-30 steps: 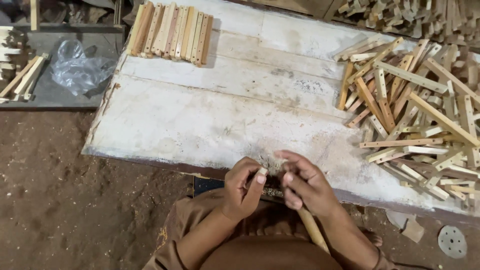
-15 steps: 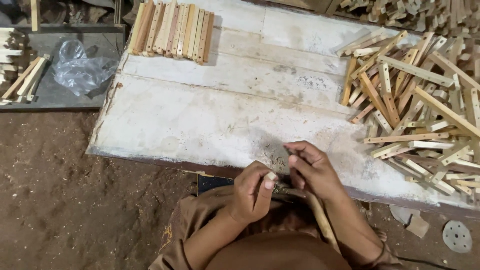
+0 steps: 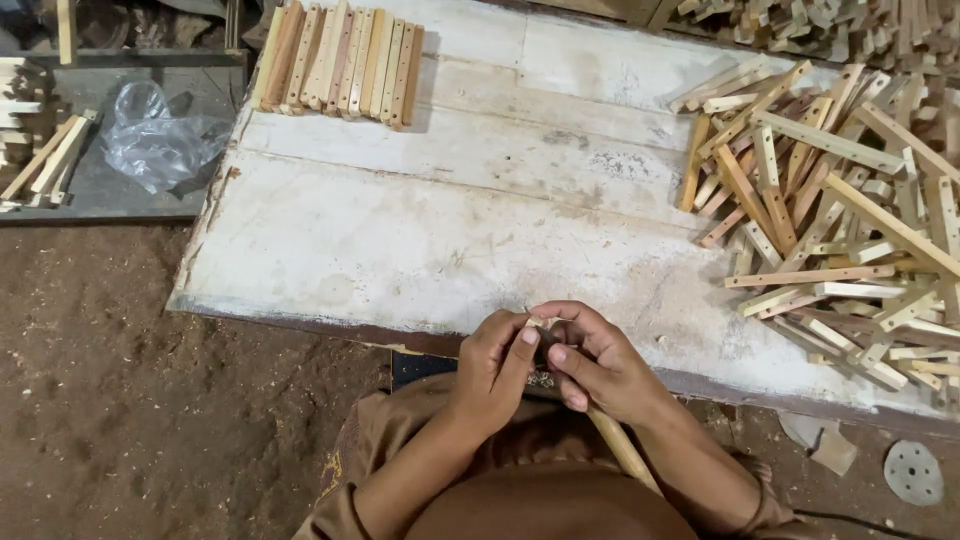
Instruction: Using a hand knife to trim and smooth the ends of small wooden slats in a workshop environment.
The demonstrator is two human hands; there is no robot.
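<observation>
Plastic bag [image 3: 160, 140]: far up-left of fingers, off surface [image 3: 400, 240] | Neat stick row [image 3: 340, 62]: well above fingers | Left hand [image 3: 497, 362]: fingers closed on stick [image 3: 620, 445] tip | Right hand [image 3: 600, 362]: fingers gripping same stick, touching left | Loose stick pile [image 3: 840, 220]: up-right of fingers.

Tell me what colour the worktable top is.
Worn, dusty white with darker scuffs, on the worktable top; it shows best in the head view.

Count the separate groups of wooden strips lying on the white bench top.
2: a neat row of strips at the far left of the bench, and a loose heap along its right side. Further strips lie off the bench.
</observation>
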